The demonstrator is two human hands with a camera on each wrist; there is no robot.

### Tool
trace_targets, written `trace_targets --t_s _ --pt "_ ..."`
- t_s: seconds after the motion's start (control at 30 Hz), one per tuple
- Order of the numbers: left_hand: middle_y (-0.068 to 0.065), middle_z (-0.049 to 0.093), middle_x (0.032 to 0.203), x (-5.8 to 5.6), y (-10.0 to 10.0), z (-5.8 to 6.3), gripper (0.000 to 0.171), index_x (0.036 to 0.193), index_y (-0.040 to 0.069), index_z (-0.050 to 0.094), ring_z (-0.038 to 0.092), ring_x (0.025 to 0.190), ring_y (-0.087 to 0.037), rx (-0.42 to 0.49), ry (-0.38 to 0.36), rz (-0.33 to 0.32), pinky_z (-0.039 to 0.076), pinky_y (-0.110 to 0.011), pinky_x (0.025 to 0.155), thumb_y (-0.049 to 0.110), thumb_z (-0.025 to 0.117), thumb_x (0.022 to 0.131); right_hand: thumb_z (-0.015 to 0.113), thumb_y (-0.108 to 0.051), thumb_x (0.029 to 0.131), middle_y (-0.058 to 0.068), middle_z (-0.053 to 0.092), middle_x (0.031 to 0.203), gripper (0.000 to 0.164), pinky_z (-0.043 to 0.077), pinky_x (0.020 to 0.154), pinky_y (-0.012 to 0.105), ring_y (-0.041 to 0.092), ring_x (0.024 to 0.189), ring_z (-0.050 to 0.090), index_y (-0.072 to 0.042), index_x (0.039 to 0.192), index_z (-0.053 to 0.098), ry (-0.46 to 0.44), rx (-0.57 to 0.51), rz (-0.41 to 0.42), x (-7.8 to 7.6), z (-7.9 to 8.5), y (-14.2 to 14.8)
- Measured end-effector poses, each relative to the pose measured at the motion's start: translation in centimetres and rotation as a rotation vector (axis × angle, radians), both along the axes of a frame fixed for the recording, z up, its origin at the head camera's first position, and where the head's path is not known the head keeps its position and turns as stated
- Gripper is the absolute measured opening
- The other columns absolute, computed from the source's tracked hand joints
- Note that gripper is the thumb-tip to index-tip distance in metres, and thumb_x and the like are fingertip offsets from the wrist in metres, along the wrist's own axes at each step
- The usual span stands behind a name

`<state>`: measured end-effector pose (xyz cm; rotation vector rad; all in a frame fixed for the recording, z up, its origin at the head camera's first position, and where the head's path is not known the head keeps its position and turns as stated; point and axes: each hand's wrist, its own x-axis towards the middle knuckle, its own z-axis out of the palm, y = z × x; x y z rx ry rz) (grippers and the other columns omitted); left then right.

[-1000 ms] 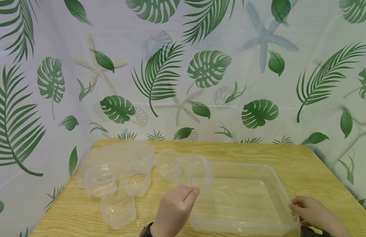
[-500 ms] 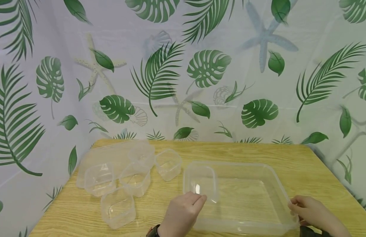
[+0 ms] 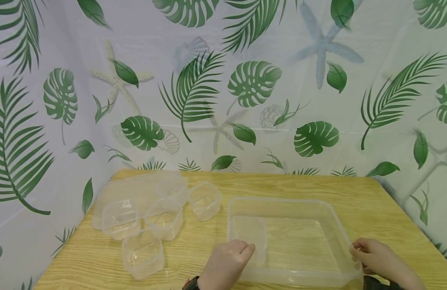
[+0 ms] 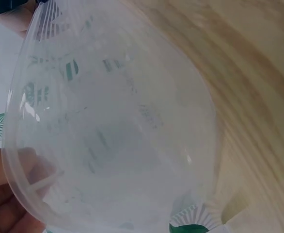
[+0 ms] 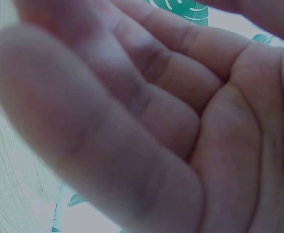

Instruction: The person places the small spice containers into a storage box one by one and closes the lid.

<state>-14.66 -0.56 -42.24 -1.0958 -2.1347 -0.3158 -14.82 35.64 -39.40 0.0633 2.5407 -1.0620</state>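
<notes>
A large rectangular clear plastic box [image 3: 333, 213] stands on the table, its opening upward. My left hand [image 3: 227, 264] is over the box's front left part and pinches a small clear plastic lid [image 3: 248, 237] by its edge. The lid hangs tilted at the left end of the box; whether it touches the bottom I cannot tell. Up close in the left wrist view, fingers [image 4: 8, 194] grip a see-through rim. My right hand [image 3: 380, 257] holds the box's rim at the front right corner. The right wrist view shows only its bent fingers [image 5: 147, 111], with the rim hidden.
To the left, several small clear tubs sit close together, among them a front tub [image 3: 143, 253] and a back right tub [image 3: 205, 201]. A large flat translucent sheet [image 3: 107, 193] lies beneath or behind some. A leaf-patterned curtain [image 3: 209, 92] borders the wooden table [image 3: 187, 257].
My left hand has moved slightly right and down, bringing the lid from above the box's left rim to lower within its left end. The right hand has kept its hold on the box.
</notes>
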Motion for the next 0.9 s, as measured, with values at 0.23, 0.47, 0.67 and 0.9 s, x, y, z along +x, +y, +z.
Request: trace_targets --t_s 0.23,0.47,0.67,0.9 --pt "0.004 0.061 0.073 0.04 0.11 -0.26 0.015 0.078 0.012 0.068 0.059 0.066 -0.006 0.012 -0.016 -0.018 0.045 -0.011 0.059 0.001 0.072 0.069 0.043 -0.022 0.094 0.005 0.058 0.085 0.040 0.049 0.060 0.033 0.019 0.067 0.053 0.017 0.105 0.048 0.018 -0.001 0.019 -0.07 -0.03 -0.12" --pt "0.004 0.062 0.075 0.01 0.07 -0.44 0.016 0.083 0.012 0.069 0.058 0.068 -0.005 -0.024 -0.051 -0.028 0.044 -0.010 0.059 0.004 0.072 0.069 0.046 -0.025 0.093 0.007 0.058 0.089 0.043 0.049 0.061 0.033 0.019 0.071 0.055 0.016 0.105 0.048 0.013 -0.016 0.012 0.00 -0.03 0.01" --pt "0.005 0.061 0.073 0.01 -0.01 -0.30 0.016 0.083 0.012 0.069 0.058 0.067 -0.004 -0.043 -0.057 -0.039 0.043 -0.009 0.058 0.005 0.072 0.069 0.045 -0.022 0.093 0.008 0.059 0.090 0.040 0.050 0.062 0.034 0.020 0.073 0.056 0.017 0.105 0.048 0.028 0.000 0.022 0.03 0.15 -0.25" --pt "0.006 0.061 0.070 -0.02 -0.12 -0.32 0.013 0.079 0.013 0.069 0.057 0.063 -0.002 -0.060 -0.070 -0.045 0.041 -0.006 0.056 0.007 0.073 0.069 0.045 -0.020 0.093 0.009 0.059 0.090 0.039 0.050 0.063 0.035 0.022 0.077 0.058 0.017 0.105 0.048 0.019 -0.004 0.009 0.05 0.23 -0.44"
